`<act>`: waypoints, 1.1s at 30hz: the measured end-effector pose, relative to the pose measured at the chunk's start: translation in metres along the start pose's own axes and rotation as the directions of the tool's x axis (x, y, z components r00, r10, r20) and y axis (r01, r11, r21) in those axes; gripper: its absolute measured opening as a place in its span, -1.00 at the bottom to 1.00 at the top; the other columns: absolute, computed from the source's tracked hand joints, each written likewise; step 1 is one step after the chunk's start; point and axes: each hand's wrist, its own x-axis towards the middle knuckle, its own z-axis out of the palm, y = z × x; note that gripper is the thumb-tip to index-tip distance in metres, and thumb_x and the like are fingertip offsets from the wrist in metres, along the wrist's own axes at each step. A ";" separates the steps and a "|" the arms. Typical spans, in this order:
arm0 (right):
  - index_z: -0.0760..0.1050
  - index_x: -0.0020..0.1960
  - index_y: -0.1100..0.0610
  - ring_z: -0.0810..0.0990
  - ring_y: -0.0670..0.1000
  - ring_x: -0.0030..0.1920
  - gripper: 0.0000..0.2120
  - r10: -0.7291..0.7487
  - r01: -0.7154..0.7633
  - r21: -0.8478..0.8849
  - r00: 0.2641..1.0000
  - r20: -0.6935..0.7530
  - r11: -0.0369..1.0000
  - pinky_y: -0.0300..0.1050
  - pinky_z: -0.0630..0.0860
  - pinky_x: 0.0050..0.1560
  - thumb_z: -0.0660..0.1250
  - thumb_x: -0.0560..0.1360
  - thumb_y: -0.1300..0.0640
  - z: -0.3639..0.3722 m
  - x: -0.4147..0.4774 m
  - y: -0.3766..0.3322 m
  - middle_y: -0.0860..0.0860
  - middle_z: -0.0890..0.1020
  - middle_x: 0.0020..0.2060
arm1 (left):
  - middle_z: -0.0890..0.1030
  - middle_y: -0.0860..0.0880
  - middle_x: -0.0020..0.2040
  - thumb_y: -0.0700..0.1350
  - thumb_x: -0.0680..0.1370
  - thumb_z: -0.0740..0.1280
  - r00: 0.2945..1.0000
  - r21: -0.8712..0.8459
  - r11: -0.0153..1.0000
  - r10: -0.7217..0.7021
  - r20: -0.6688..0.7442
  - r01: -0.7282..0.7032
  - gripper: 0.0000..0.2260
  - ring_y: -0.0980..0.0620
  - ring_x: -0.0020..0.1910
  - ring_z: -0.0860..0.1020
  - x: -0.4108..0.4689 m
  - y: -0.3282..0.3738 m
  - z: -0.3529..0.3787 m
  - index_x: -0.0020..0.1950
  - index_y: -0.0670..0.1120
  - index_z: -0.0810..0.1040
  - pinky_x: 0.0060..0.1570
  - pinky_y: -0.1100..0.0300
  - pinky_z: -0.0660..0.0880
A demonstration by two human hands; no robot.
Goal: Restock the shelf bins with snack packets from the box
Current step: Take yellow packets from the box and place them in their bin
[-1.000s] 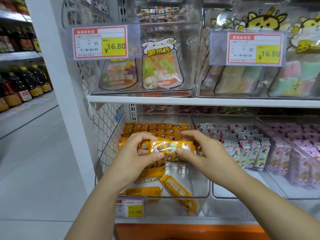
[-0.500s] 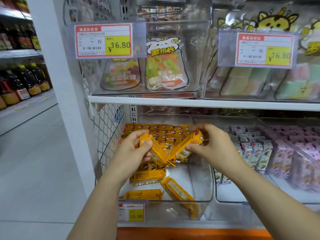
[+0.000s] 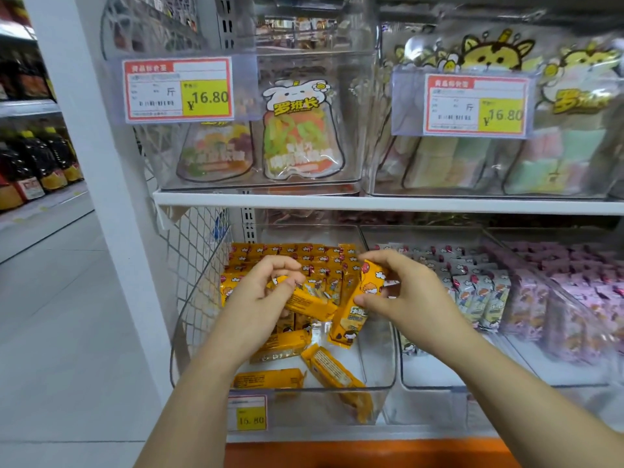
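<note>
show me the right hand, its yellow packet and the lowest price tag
right hand [image 3: 413,297]: head view, back of hand
yellow packet [image 3: 352,317]: head view, printed front
lowest price tag [image 3: 250,419]: head view, yellow price box

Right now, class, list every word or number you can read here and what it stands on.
"¥16.80": upper left price tag
"¥16.80": upper right price tag
"15.80": lower price tag
"罗班长": candy pouch
Too blurred: the tags' small print, the yellow packets lettering.
</note>
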 end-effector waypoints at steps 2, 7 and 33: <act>0.43 0.15 -0.16 0.54 -0.06 -0.16 -0.55 -0.003 0.003 0.008 1.000 -0.009 1.000 -0.34 0.49 -0.12 0.50 0.38 0.18 -0.002 -0.002 0.000 -0.07 0.59 -0.10 | 0.60 0.18 0.04 -0.20 0.62 0.19 1.000 -0.002 1.000 0.006 0.029 -0.006 -0.73 0.19 -0.06 0.57 -0.001 0.002 0.001 0.10 0.19 0.49 -0.18 0.26 0.54; 0.45 0.09 -0.15 0.54 -0.10 -0.21 -0.58 0.005 -0.004 0.036 0.999 -0.031 0.999 -0.35 0.50 -0.19 0.50 0.38 0.21 -0.006 -0.002 0.000 -0.09 0.60 -0.17 | 0.52 0.17 0.19 -0.24 0.62 0.17 0.996 -0.107 0.992 -0.063 0.058 0.069 -0.65 0.24 -0.07 0.63 0.001 0.004 0.005 0.19 0.23 0.42 0.08 0.08 0.56; 0.45 0.24 -0.03 0.53 0.06 0.10 -0.60 0.001 0.189 -0.715 0.966 0.257 0.673 -0.11 0.39 0.16 0.42 0.43 0.00 0.026 0.077 0.004 0.01 0.59 0.10 | 0.54 0.02 0.24 0.01 0.51 0.39 0.973 0.591 0.805 -0.095 0.209 -0.048 -0.62 0.04 0.22 0.48 0.072 -0.036 0.031 0.33 0.08 0.46 0.13 0.21 0.42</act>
